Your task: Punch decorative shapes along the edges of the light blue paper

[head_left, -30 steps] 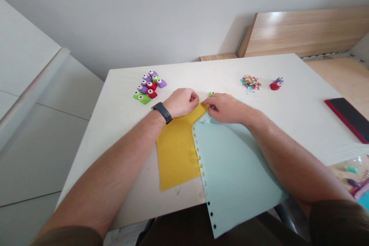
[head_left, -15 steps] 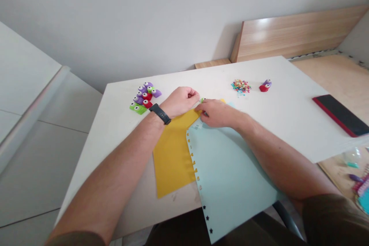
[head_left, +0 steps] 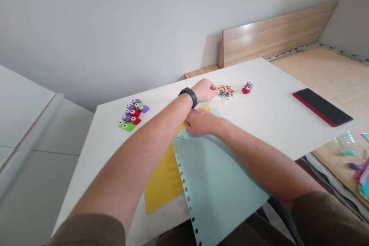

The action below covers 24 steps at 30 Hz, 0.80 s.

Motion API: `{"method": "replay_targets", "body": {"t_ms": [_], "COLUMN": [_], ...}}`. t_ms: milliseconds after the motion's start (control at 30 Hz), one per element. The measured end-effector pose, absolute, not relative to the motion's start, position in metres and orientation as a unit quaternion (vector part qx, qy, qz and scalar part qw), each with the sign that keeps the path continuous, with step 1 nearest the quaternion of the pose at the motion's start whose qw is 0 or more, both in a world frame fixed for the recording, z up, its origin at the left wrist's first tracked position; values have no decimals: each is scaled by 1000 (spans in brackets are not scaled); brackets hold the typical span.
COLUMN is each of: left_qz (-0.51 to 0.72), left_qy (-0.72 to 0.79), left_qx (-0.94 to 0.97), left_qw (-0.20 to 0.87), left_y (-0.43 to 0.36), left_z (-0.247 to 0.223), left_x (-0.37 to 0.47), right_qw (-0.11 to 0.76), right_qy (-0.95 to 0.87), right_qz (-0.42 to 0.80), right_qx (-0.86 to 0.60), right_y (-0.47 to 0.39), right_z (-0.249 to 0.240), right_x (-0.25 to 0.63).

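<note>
My left hand (head_left: 205,90), with a dark watch on its wrist, reaches over my right hand. Its fingers are pinched at the left side of a pile of small colourful paper cut-outs (head_left: 226,91); whatever they hold is too small to make out. My right hand (head_left: 200,122) is closed at the top of a light blue paper sheet (head_left: 219,177), its grip hidden by the knuckles. Shaped holes, stars among them, run down the sheet's left edge. A yellow sheet (head_left: 164,184) lies partly beneath it. Pale cut-out bits (head_left: 183,133) are beside my right fingers.
Several purple, green and red craft punches with eye-like buttons (head_left: 132,115) are grouped at the table's left. A red and a purple punch (head_left: 247,87) stand beyond the pile. A black and red flat case (head_left: 322,107) lies at the right edge, near a clear jar (head_left: 347,144) below.
My left hand has moved right, from above the yellow sheet to the cut-out pile. My right hand stays at the top of the blue sheet. The camera view has shifted.
</note>
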State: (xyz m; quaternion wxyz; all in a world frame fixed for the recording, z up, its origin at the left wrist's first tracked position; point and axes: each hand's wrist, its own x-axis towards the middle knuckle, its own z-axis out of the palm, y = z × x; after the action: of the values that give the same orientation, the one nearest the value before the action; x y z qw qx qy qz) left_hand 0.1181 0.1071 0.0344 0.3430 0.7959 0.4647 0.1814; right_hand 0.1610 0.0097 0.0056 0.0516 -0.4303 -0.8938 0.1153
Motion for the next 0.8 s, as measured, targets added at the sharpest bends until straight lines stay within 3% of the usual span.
{"method": "replay_targets", "body": {"t_ms": [200,300,567,800], "left_qz": [94,115,208,169], "left_qy": [450,451,472,554], "left_qx": [849,849,816,784], "left_qw": [259,250,262,224], "left_y": [119,121,98,60], "left_z": [17,17,33,22], "left_x": [130,116,28,-40], "right_qw": [43,50,39,56], "right_qy": [-883,-891,-902,-910], "right_qz": [133,126,131,153], "right_qx": [-449,-434,-409,-380], "right_y": [9,10,12,20], "right_z": [4,4,10,8], "right_x": [159,160,165,173]}}
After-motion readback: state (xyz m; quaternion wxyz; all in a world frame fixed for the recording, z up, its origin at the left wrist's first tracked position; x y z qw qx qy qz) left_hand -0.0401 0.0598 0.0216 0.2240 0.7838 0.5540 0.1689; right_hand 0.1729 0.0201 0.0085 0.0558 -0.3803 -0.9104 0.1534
